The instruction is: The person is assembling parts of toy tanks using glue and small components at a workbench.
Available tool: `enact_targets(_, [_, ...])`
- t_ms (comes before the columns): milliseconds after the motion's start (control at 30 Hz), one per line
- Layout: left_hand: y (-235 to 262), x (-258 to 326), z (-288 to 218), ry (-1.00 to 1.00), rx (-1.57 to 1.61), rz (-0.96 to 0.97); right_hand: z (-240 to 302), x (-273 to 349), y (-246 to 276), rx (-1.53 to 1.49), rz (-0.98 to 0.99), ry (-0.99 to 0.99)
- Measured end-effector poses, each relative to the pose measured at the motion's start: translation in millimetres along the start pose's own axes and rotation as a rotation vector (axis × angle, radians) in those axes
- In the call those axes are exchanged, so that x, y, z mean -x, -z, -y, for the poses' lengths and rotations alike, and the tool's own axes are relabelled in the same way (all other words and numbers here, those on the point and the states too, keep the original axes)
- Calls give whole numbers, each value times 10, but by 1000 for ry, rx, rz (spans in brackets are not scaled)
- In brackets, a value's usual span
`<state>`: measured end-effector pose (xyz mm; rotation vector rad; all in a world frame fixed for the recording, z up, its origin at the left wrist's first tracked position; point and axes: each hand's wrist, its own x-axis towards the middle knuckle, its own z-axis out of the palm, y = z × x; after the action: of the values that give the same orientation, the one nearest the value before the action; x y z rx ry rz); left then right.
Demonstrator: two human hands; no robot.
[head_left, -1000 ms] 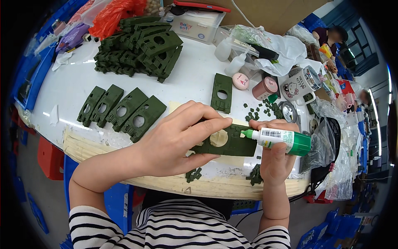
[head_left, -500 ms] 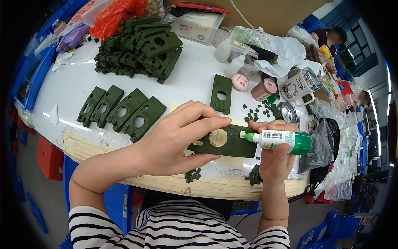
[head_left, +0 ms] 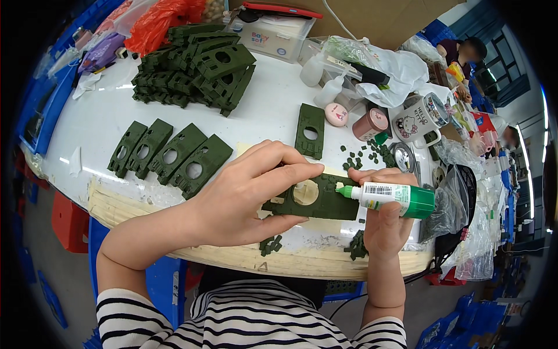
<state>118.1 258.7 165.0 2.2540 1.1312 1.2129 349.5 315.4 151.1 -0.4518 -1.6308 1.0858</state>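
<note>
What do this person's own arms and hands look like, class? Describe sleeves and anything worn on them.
The left hand and right hand are ungloved, with no ring, watch or bracelet visible. The left sleeve and right sleeve are white with dark horizontal bands, ending near the elbows and leaving the forearms uncovered.
</note>
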Motion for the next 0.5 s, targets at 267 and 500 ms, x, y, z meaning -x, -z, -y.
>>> enact_targets(267, [-4, 0, 7, -10, -5, -2, 16, -1, -18, -13, -10, -15])
enact_targets(500, [0, -4, 23, -28, -19, 13, 22, 4, -20, -57, -66, -102])
